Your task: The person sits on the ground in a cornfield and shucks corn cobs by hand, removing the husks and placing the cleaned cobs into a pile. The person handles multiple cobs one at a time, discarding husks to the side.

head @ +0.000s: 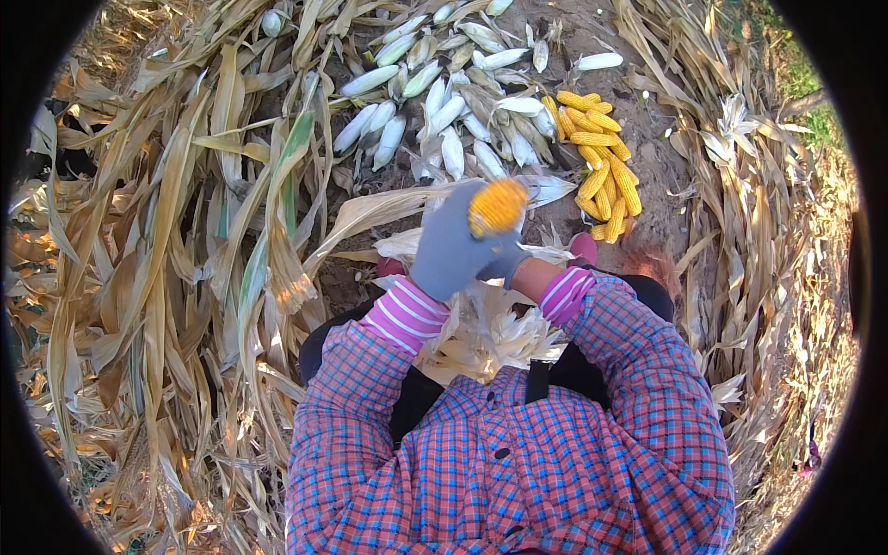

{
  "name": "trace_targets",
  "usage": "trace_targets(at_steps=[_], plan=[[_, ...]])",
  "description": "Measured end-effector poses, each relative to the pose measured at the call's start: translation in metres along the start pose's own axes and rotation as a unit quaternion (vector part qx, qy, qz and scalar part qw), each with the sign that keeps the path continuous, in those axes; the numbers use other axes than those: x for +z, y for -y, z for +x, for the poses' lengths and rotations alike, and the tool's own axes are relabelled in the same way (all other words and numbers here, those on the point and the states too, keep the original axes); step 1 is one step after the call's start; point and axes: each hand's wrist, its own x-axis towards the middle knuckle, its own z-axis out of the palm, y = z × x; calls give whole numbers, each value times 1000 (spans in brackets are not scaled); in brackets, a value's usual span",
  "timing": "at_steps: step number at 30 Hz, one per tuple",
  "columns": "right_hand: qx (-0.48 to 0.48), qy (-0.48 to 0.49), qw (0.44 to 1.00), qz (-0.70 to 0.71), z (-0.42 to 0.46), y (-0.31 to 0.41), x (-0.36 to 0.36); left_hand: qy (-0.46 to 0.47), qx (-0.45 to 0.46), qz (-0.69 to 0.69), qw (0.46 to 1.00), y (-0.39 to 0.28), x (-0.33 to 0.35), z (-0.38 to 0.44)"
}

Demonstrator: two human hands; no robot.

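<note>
In front of my chest, my left hand [451,239] in a grey work glove is closed around a yellow ear of corn [498,207], whose bare kernels are blurred. My right hand [503,260], also gloved in grey, is against the underside of the ear and my left hand; its fingers are mostly hidden. Pale husk leaves [548,189] stick out behind the hands. Beyond them lie several unpeeled ears in whitish husks [447,114]. Peeled yellow ears [617,184] form a small pile to their right.
Dry corn stalks and leaves [159,208] are heaped along the left, and more stalks [721,208] line the right. Loose husks [492,333] lie between my legs. A pink shoe [583,248] shows beside the yellow pile. Bare soil [652,152] shows right of the ears.
</note>
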Motion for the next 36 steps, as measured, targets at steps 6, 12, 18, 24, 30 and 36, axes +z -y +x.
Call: trace_targets(at_steps=[6, 12, 18, 24, 30, 36], plan=[[128, 60, 990, 28, -25, -7, 50, -349, -207, -454, 793, 61, -76, 35], [24, 590, 794, 146, -135, -6, 219, -302, -227, -451, 809, 52, -74, 24], [-100, 665, 740, 10, -75, 21, 161, -165, -272, -450, 834, 58, -49, 23], [195, 200, 952, 124, -8, 7, -19, -210, -268, -378, 861, 46, -31, 27], [207, -83, 752, 620, -8, 6, -13, -42, -318, -377, 869, 54, 20, 18], [460, -302, 603, 578, -38, -145, 2, 235, -114, -123, 957, 22, 19, 22]])
